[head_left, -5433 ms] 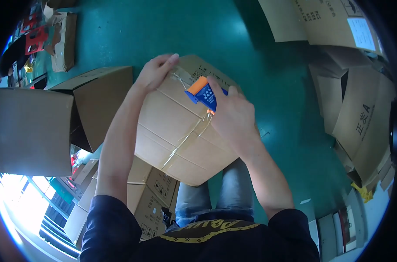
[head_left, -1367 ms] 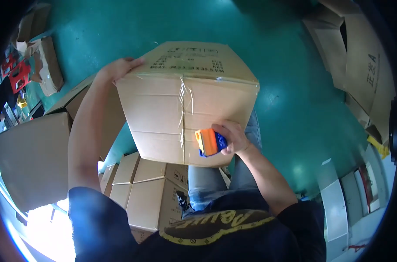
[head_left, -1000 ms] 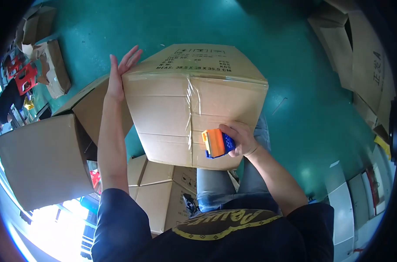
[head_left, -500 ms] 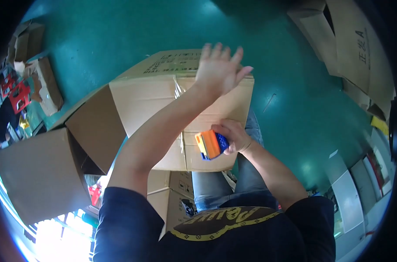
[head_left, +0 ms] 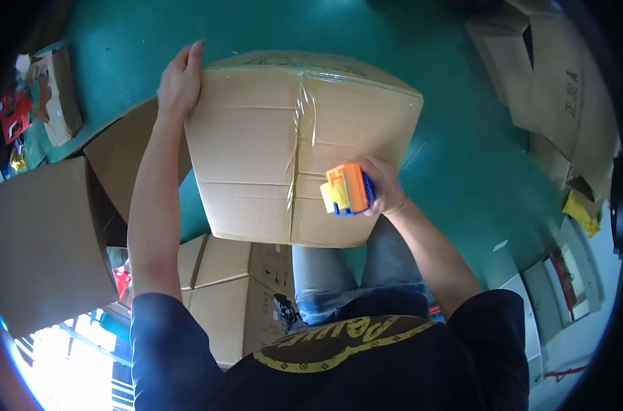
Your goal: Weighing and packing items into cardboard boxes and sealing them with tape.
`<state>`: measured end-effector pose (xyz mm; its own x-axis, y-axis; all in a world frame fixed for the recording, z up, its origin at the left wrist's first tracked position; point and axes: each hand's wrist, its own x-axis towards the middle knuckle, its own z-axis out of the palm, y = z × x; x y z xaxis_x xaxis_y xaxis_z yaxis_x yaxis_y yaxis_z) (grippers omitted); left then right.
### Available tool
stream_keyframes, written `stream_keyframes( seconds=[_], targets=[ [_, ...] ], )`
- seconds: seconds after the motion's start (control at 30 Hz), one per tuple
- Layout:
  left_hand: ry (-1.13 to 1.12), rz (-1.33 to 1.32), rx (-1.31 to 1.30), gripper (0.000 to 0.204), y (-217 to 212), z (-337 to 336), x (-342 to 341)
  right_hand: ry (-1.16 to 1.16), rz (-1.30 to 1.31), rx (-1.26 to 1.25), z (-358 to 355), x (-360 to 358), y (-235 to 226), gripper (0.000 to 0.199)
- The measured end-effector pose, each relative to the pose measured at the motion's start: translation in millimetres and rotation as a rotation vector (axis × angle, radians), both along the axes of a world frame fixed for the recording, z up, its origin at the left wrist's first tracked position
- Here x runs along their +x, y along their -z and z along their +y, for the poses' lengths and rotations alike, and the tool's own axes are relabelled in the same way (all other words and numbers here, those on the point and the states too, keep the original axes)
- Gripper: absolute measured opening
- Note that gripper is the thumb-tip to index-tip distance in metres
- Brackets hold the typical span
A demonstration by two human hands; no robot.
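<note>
A large brown cardboard box [head_left: 257, 151] rests tilted against my thighs, its flap seam closed with clear tape down the middle. My left hand [head_left: 180, 81] lies on the box's upper left corner, fingers wrapped over the far edge. My right hand [head_left: 380, 186] grips an orange and blue tape dispenser [head_left: 347, 190] pressed against the box's lower right face, just right of the taped seam.
An open cardboard box [head_left: 44, 240] stands at my left, and sealed cartons [head_left: 222, 288] sit below the held box. Flattened cardboard [head_left: 551, 75] lies at the upper right on the green floor [head_left: 455, 171]. Small red items [head_left: 13, 113] sit at the far left.
My left hand has swung from the box's top right back to its upper left corner. The box has tipped so its taped face shows more. My right hand keeps the dispenser low on the box.
</note>
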<state>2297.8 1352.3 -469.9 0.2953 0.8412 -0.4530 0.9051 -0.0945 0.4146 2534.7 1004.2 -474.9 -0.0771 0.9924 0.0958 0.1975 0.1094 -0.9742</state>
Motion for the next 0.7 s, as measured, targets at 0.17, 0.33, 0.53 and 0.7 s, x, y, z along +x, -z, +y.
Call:
stream_keyframes(
  seconds=[0.17,0.33,0.53,0.7],
  targets=[
    [-0.536,-0.452,-0.804,0.076,57,-2,-2,0.243,-0.114,-0.194,-1,-9,-27,0.068],
    [-0.718,-0.256,-0.281,0.078,116,-10,-179,0.756,0.416,-0.380,27,-15,-50,0.060],
    [-0.394,-0.223,0.073,0.064,-4,-81,-30,0.428,0.126,-0.527,80,50,-106,0.047],
    [-0.154,0.053,0.259,0.074,-24,-94,32,0.819,0.890,-0.378,100,70,-2,0.050]
  ],
)
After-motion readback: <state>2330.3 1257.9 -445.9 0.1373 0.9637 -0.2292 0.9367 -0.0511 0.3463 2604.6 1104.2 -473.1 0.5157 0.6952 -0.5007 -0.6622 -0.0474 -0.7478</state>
